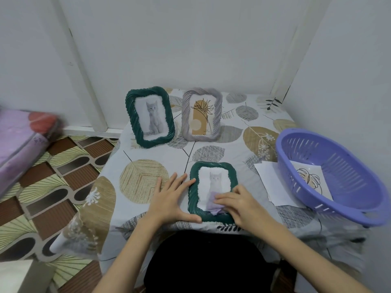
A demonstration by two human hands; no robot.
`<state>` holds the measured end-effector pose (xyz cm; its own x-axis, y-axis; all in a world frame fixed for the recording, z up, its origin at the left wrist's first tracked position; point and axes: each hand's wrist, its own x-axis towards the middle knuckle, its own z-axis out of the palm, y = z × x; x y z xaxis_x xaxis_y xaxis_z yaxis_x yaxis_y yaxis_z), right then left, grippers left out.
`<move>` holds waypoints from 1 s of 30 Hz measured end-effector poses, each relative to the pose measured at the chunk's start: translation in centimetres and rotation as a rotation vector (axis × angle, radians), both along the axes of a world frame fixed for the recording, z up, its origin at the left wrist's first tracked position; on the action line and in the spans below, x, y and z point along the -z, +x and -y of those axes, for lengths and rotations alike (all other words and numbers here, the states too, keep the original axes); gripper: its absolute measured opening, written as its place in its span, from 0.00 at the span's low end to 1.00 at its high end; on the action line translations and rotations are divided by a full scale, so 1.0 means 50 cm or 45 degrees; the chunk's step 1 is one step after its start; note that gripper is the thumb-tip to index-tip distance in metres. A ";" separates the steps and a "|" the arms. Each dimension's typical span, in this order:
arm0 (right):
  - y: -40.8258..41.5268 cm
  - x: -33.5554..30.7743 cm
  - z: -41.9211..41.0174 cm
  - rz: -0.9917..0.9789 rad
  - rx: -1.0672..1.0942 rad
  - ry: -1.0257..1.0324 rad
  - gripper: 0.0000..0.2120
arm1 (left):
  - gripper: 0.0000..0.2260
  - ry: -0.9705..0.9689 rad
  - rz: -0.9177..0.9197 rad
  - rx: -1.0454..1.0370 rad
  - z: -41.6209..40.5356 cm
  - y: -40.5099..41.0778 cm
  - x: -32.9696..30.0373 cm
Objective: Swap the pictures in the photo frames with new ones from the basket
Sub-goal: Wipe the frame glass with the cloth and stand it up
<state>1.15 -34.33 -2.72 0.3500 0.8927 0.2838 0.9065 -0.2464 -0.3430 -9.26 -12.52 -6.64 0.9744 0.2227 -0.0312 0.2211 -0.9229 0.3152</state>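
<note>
Lower centre, a green frame [213, 191] with a grey kitten picture lies flat; left hand [171, 199] spread against its edge, right hand [239, 205] pressing a lilac cloth [213, 203] onto it. 2 frames [150, 117] stand behind; purple basket [330, 178] right.

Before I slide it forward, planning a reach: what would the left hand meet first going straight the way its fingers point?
Probably the lying green frame: the left hand already touches its left edge.

Green frames [213, 190], grey frame [202, 114], purple basket [332, 176], leaf-print cloth [143, 180].
</note>
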 end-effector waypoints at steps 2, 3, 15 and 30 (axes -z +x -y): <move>0.027 0.002 0.006 0.035 0.109 0.022 0.10 | 0.51 0.002 -0.003 0.001 0.000 0.000 -0.001; 0.044 0.004 -0.004 0.046 0.194 0.037 0.10 | 0.51 0.000 -0.006 0.003 0.000 0.000 -0.001; 0.011 0.024 -0.096 -0.156 0.261 0.113 0.11 | 0.52 0.073 -0.017 0.012 0.001 0.001 0.001; 0.048 0.025 -0.128 -0.219 0.336 0.094 0.14 | 0.57 0.042 -0.014 0.007 0.001 0.006 0.005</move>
<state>3.54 -27.93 -3.99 0.6154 0.7438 0.2607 0.7415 -0.4343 -0.5114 -8.98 -12.59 -6.89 0.9753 0.2182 -0.0349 0.2190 -0.9339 0.2825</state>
